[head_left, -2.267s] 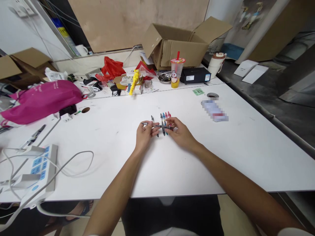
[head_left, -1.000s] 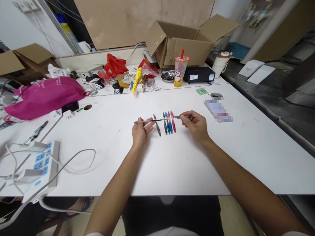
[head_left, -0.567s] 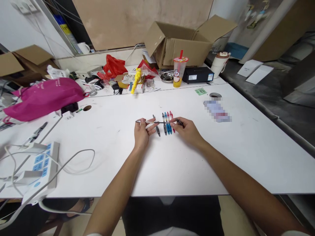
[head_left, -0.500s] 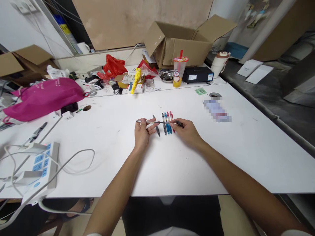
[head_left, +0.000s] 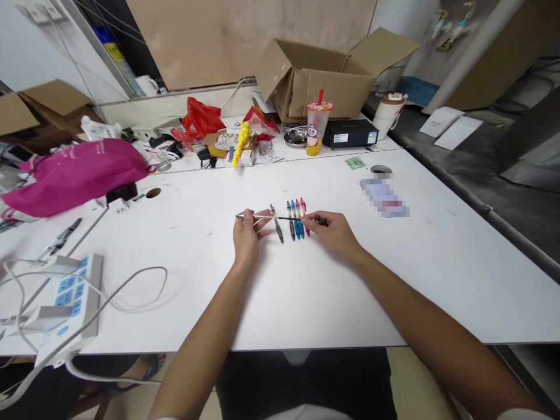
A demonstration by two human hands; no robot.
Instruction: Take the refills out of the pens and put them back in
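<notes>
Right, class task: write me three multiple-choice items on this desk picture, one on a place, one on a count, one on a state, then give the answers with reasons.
1. Where does the row of pens lie?
A. in the cardboard box
B. on the white table between the two hands
C. on the pink bag

2. How many pens lie in that row?
A. two
B. four
C. seven

3. How is the thin refill held?
A. level, one end in each hand
B. upright in one fist
C. lying loose on the table

Answers:
1 B, the pens rest on the white table between the left hand and right hand.
2 B, one grey, one black, one blue, one red.
3 A, both hands pinch its ends above the row.
</notes>
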